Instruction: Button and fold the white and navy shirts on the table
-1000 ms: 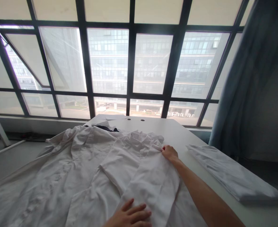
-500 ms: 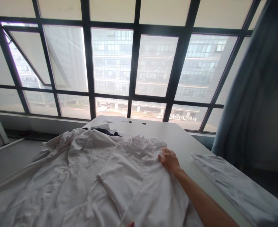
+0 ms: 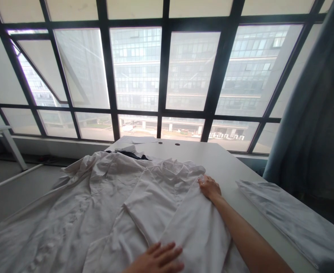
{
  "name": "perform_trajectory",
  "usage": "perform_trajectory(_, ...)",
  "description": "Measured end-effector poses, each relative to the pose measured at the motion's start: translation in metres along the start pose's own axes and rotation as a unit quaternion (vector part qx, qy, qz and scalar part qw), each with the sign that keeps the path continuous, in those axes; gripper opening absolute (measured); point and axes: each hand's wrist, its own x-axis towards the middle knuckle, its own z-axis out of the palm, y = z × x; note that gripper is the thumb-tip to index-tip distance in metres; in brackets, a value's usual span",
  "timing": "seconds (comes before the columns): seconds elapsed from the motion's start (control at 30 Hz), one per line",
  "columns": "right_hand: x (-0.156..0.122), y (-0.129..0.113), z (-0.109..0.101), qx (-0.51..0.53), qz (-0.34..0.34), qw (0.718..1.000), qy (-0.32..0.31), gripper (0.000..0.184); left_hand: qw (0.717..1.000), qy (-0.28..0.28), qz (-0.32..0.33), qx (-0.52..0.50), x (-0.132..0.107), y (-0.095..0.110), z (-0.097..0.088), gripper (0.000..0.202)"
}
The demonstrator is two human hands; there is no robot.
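Note:
A white collared shirt (image 3: pixel 169 201) lies spread out in front of me, its collar at the far end and its fabric softly creased. My right hand (image 3: pixel 210 187) rests at the shirt's right shoulder edge, fingers slightly bent and laid on the cloth. Low in the view, my left hand (image 3: pixel 158 259) is over the shirt's lower front with its fingers spread; its wrist is cut off by the frame. Left of this shirt, another white garment (image 3: pixel 78 201) lies rumpled and hangs over the table's left side.
The white table (image 3: pixel 226 167) reaches toward a large window with dark frames. A folded white item in a clear plastic bag (image 3: pixel 292 220) lies along its right edge. Dark cloth (image 3: pixel 131 154) shows behind the garments. A blue-grey curtain (image 3: pixel 306 113) hangs at right; another white table (image 3: pixel 10 144) stands left.
My left hand has come up into view from the bottom edge, over the shirt's front. My right hand stays at the shoulder edge. The whole view has shifted slightly.

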Motion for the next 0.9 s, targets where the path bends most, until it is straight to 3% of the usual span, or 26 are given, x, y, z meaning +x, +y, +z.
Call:
perform_trajectory(0.1,0.006,0.007,-0.005,0.048,0.015,0.999,-0.004,0.054,0.983,0.100,-0.154,0.025,0.026,-0.048,-0.051,0.052)
perform_trajectory(0.2,0.019,0.012,-0.013,0.079,0.026,0.996,-0.012,0.047,0.947,0.128,-0.289,0.052,0.060,-0.119,-0.087,0.045)
perform_trajectory(0.3,0.029,0.012,-0.019,0.106,0.031,0.994,-0.017,0.043,0.901,0.136,-0.410,0.052,0.090,-0.182,-0.103,0.044)
perform_trajectory(0.4,0.031,0.009,-0.023,0.123,0.025,0.992,-0.020,0.035,0.883,0.138,-0.448,0.039,0.111,-0.219,-0.107,0.042)
perform_trajectory(0.53,0.026,0.005,-0.033,0.133,-0.001,0.991,-0.006,0.019,0.877,0.142,-0.459,0.024,0.124,-0.233,-0.112,0.037)
perform_trajectory(0.67,0.016,0.004,-0.052,0.117,-0.015,0.991,0.059,0.027,0.883,0.166,-0.438,0.018,0.122,-0.233,-0.124,0.023)
perform_trajectory(0.8,0.007,0.001,-0.079,0.107,-0.035,0.981,0.156,0.033,0.882,0.244,-0.398,0.062,0.114,-0.227,-0.147,0.022)
perform_trajectory(0.9,0.011,-0.006,-0.101,0.105,-0.029,0.976,0.188,0.034,0.872,0.301,-0.371,0.102,0.114,-0.223,-0.171,0.024)
